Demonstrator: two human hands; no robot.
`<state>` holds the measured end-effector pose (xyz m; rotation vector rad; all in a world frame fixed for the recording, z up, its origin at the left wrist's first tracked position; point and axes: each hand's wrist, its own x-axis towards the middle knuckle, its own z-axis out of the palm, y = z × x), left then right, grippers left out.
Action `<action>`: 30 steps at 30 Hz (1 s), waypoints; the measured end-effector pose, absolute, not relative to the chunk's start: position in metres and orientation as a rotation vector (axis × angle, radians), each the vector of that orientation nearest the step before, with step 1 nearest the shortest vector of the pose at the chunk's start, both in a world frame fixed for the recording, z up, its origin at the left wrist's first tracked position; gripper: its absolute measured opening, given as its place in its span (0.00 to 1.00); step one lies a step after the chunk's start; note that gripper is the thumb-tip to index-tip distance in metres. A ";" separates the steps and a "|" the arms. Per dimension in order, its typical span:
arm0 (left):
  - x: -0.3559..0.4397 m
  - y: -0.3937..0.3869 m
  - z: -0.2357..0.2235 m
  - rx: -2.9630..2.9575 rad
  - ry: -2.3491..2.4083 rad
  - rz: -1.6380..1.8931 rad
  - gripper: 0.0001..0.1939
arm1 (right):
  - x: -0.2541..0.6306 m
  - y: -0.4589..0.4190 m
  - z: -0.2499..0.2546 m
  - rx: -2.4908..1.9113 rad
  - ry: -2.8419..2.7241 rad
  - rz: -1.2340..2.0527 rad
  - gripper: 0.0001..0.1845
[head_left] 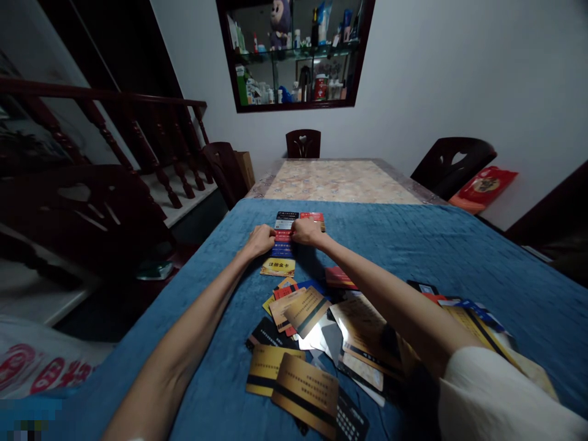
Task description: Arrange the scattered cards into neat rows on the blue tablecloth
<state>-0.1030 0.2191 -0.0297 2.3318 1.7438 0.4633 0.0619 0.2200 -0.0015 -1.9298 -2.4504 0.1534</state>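
One red card (283, 235) lies between the two hands on the cloth-covered surface, the left grip (263, 239) at its left edge and the right grip (307, 231) at its right; the fingers of both are bent in at the card, but I cannot tell whether either is clamped on it. Just beyond the two grips, in the same column, come one silver card (283, 225) and one black card (288, 215); just nearer the person come one blue card (282, 250) and one yellow card (278, 266), which makes five in that column. A second red card (313, 216) lies just beyond the right grip, beside the black one. Nearer the person than both grips spreads one loose heap of cards (307, 311), overlapping too much to count, with three gold ones plain on top. A second heap (475, 324), also uncountable, sits well to the right of the right grip. Under all this is one blue cloth (220, 343); past its edge, beyond the grips, the patterned surface (331, 177) shows. Farther out stand four chairs: two left of the grips, one beyond, one right. One wall cabinet (296, 109) hangs past the far chair.
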 end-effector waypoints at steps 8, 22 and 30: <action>-0.102 0.218 -0.029 2.329 1.735 0.467 0.17 | 0.068 0.226 0.002 -1.866 -2.556 0.143 0.22; -0.104 0.222 -0.034 2.341 1.758 0.461 0.17 | 0.079 0.227 0.002 -1.703 -2.785 0.020 0.18; -0.104 0.222 -0.035 2.363 1.742 0.455 0.16 | 0.084 0.234 -0.005 -1.626 -2.820 -0.045 0.18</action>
